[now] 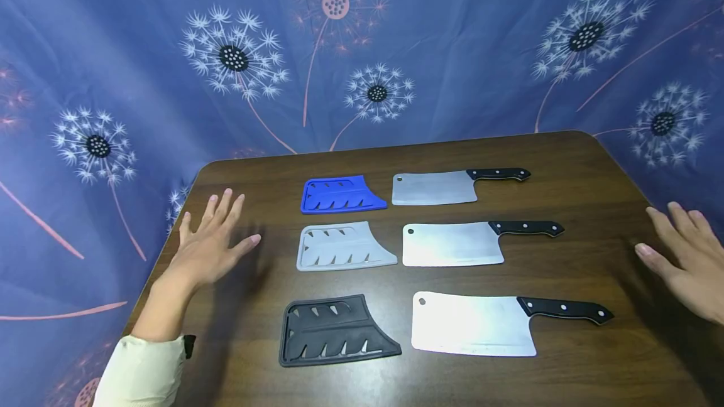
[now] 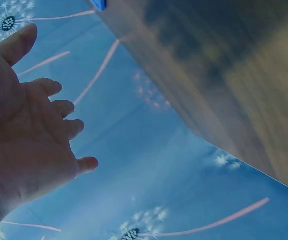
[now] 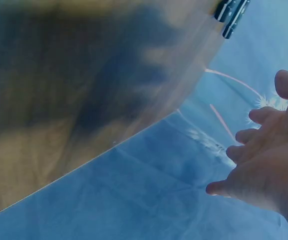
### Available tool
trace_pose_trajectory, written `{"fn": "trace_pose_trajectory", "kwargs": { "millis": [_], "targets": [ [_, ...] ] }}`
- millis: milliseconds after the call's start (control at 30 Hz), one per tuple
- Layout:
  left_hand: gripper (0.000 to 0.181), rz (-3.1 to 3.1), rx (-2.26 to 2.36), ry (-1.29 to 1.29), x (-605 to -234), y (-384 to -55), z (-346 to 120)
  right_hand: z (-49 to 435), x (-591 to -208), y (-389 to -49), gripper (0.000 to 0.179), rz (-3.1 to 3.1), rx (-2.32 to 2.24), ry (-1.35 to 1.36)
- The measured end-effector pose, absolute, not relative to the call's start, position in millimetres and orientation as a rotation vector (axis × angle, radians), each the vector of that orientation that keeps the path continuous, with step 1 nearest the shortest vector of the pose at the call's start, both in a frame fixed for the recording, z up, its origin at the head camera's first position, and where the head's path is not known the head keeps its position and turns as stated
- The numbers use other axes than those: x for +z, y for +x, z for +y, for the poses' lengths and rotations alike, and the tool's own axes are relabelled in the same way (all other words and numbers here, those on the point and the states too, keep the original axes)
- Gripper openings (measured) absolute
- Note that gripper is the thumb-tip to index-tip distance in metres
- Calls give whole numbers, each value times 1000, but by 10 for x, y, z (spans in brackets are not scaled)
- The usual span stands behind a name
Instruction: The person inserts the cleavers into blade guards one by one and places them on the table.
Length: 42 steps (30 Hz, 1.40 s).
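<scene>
Head view first: a blue cloth (image 1: 452, 49) printed with white and pink dandelions fills the background and hangs behind and beside the brown wooden tabletop (image 1: 582, 193), whose far corners are rounded. On it lie three cleavers flat in a column right of centre, blades to the left and black handles to the right: the near cleaver (image 1: 475, 324), the middle cleaver (image 1: 452, 244) and the far cleaver (image 1: 434, 188).

Just left of each blade lies a blade cover, each narrowing to a point at its near right corner: the black cover (image 1: 339, 338) nearest, the white cover (image 1: 346, 245) in the middle, the blue cover (image 1: 342, 195) farthest.

The left hand (image 1: 210, 247) hangs above the tabletop's left side, left of the covers, back upward, fingers stretched forward and apart, thumb out to the right, gripping nothing. Its forearm slants in from the lower left, out of a pale sleeve (image 1: 141, 369). The right hand (image 1: 694, 265), cut off by the frame edge, mirrors it beyond the handles, fingers extended, thumb out to the left, likewise holding nothing.

Smallest are the covers' narrow slots, the pale handle rivets and the round hole in each blade's far left corner.
</scene>
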<state>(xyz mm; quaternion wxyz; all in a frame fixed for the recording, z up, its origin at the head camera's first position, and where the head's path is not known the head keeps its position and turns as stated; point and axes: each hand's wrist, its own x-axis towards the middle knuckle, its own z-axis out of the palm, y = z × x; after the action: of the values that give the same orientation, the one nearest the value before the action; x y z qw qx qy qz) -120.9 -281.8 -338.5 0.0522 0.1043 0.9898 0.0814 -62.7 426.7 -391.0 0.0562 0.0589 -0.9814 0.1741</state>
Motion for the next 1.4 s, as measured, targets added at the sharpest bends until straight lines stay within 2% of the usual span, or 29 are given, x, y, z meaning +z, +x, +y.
{"fn": "trace_pose_trajectory", "kwargs": {
  "millis": [233, 500, 867, 1400],
  "targets": [
    [85, 2982, 250, 350, -3347, -1319, -2652, 4049, -3759, -767, 72, -3066, 479, 95],
    [86, 2947, 257, 387, -3352, -1473, -2459, 3887, -3746, -908, 73, -3047, 679, 175],
    [87, 2904, 333, 428, -3370, -1673, -2269, 3686, -3672, -1091, 73, -3079, 677, 139],
    [85, 2891, 555, 537, -3535, -1947, -2181, 3579, -3661, -1269, 75, -3156, 675, 146]
  ]
}}
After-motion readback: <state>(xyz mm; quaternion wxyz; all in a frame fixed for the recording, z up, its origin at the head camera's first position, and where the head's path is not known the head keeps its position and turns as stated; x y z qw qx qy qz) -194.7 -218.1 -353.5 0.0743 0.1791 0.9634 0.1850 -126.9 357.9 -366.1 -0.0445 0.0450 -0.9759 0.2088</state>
